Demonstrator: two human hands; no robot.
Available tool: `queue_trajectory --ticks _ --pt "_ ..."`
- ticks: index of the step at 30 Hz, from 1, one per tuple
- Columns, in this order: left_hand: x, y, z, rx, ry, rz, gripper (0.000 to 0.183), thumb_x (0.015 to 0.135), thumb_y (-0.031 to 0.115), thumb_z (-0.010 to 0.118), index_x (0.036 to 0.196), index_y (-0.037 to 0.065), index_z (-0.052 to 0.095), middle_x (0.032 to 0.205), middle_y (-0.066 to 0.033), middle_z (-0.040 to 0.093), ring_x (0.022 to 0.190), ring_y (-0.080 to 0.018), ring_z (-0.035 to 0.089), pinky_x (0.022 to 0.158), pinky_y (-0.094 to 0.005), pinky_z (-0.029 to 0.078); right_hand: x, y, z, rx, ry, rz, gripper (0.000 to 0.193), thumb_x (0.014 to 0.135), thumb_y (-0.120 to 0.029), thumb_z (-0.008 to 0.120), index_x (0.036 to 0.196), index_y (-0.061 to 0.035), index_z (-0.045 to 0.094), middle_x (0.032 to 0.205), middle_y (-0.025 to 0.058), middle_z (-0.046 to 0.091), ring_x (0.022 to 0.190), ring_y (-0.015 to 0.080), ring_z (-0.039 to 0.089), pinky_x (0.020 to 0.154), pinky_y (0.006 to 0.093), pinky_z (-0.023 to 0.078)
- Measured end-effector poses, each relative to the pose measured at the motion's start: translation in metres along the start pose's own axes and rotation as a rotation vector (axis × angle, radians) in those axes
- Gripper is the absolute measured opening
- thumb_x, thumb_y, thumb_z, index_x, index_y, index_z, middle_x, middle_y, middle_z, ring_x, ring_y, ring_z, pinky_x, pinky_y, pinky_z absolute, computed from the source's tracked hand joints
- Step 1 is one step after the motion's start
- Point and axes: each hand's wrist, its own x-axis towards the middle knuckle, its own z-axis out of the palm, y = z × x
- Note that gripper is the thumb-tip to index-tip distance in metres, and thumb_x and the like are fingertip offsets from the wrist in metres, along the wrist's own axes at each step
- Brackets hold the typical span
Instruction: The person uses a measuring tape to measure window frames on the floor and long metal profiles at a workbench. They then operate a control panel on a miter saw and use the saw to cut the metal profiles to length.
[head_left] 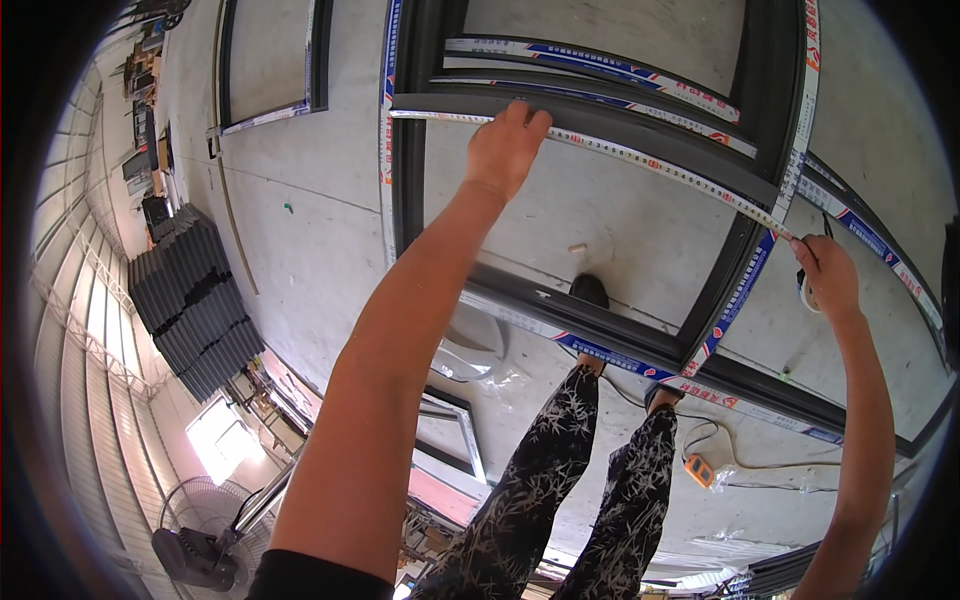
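Observation:
A white tape measure is stretched along a dark grey crossbar of a large window frame. Its blade runs from the frame's left side to its right side. My left hand is closed over the blade and the bar's edge, left of the middle, with its fingertips curled on the bar. At the right side of the frame, my right hand grips the tape's other end. Part of a round, pale case shows below its fingers; the rest is hidden by the hand. Blue and white printed film covers the frame's outer faces.
Smaller frames lie at the upper left and below the large frame. A stack of dark profiles stands on the left, with a fan nearer me. An orange power strip and its cable lie on the floor near my feet.

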Motion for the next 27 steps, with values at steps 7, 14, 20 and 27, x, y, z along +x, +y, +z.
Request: queue_trajectory --ticks 7,14,20,27 --pt "0.01 -0.003 -0.003 0.038 -0.119 -0.031 0.015 0.08 0.012 0.047 0.095 0.015 0.05 0.098 -0.0112 0.051 0.088 -0.031 0.057 0.07 -0.0406 0.049 0.006 0.002 0.001 -0.1 0.071 -0.035 0.036 0.088 -0.034 0.047 0.071 -0.0039 0.055 0.072 0.0172 0.054 0.072 0.0362 0.053 0.061 0.0448 0.04" --pt "0.013 -0.001 -0.002 0.017 -0.048 0.034 0.019 0.076 0.006 0.052 0.095 0.011 0.049 0.097 -0.0113 0.053 0.085 -0.0346 0.056 0.067 -0.0436 0.047 0.01 0.009 0.009 -0.223 0.079 0.042 0.038 0.089 -0.038 0.045 0.072 -0.0067 0.058 0.072 0.0133 0.057 0.073 0.0342 0.056 0.063 0.044 0.045" --pt "0.012 0.006 -0.004 0.062 -0.007 0.058 0.018 0.077 0.005 0.055 0.094 0.009 0.049 0.099 -0.0098 0.053 0.085 -0.0315 0.056 0.068 -0.0398 0.048 0.01 0.006 0.012 -0.236 0.109 0.057 0.037 0.088 -0.038 0.047 0.072 -0.0076 0.06 0.069 0.0105 0.057 0.07 0.0295 0.057 0.06 0.0406 0.046" --pt "0.013 0.009 -0.005 0.099 -0.028 0.092 0.016 0.08 0.007 0.054 0.095 0.008 0.049 0.101 -0.0096 0.053 0.081 -0.0322 0.057 0.066 -0.0392 0.049 0.007 0.008 0.016 -0.258 0.229 -0.008 0.033 0.086 -0.034 0.051 0.069 -0.0075 0.059 0.065 0.0085 0.055 0.066 0.0273 0.055 0.057 0.0391 0.045"
